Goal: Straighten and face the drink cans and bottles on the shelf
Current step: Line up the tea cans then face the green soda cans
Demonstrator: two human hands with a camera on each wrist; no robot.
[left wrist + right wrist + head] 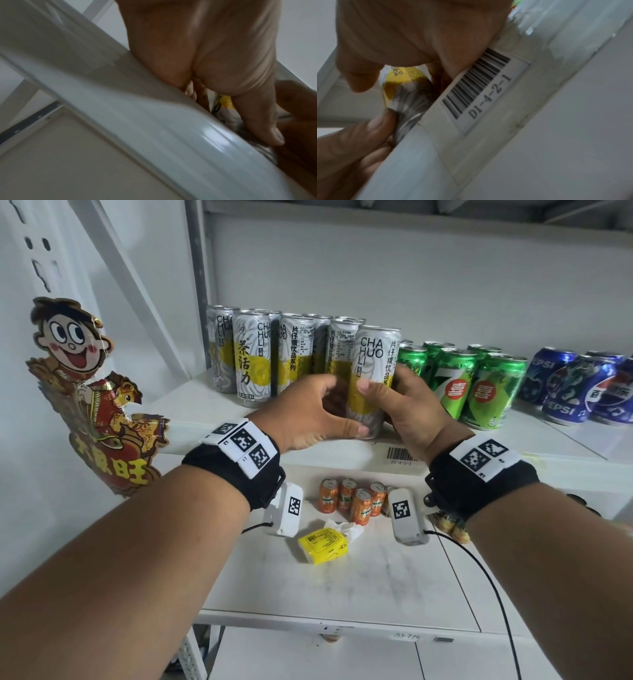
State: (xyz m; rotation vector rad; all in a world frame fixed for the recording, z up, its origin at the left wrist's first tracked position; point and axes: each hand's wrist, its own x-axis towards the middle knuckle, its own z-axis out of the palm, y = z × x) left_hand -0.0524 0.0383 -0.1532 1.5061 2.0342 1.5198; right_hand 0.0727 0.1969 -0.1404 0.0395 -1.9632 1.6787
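A tall silver and yellow tea can (371, 378) stands at the front edge of the white shelf (205, 436), its CHA HUO LI lettering turned forward. Both hands hold it. My left hand (318, 412) curls round its left side, thumb near the base. My right hand (400, 398) wraps its right side, thumb across the front. In the right wrist view the same can (406, 92) shows between my thumb and fingers. In the left wrist view only a sliver of the can (221, 108) appears past my thumb. Several matching tea cans (253, 361) stand behind and to the left.
Green 7-Up cans (469, 385) stand right of the held can, with blue Pepsi cans (575, 388) further right. A barcode label (479, 86) sits on the shelf's front lip. On the shelf below lie small orange cans (352, 501) and a yellow packet (323, 546). A cartoon cutout (89, 392) hangs at left.
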